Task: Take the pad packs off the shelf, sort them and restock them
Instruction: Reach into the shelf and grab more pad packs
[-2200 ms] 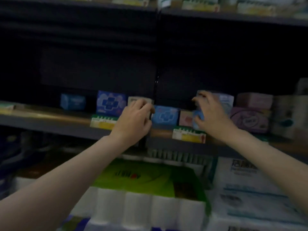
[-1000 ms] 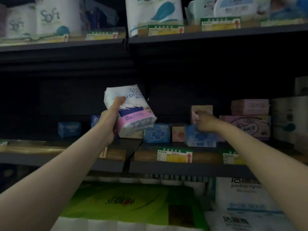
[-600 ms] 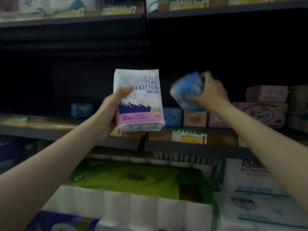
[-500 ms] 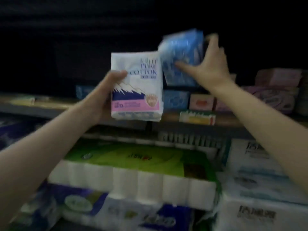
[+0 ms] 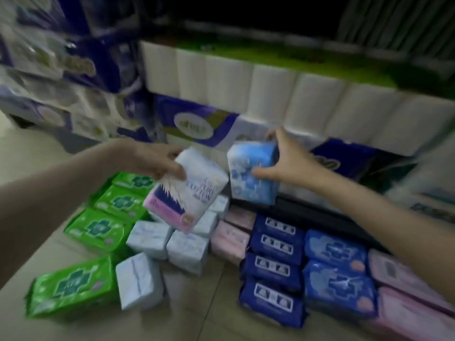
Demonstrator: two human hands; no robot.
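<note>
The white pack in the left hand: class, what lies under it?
Under the white pack, pale blue packs lie on the floor; it hides some of them.

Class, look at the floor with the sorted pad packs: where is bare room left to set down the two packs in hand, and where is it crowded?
Bare floor runs between the lone white pack and the dark blue packs, widening toward the camera. More lies left of the green packs. It is crowded under the left hand and right hand, where groups touch.
</note>
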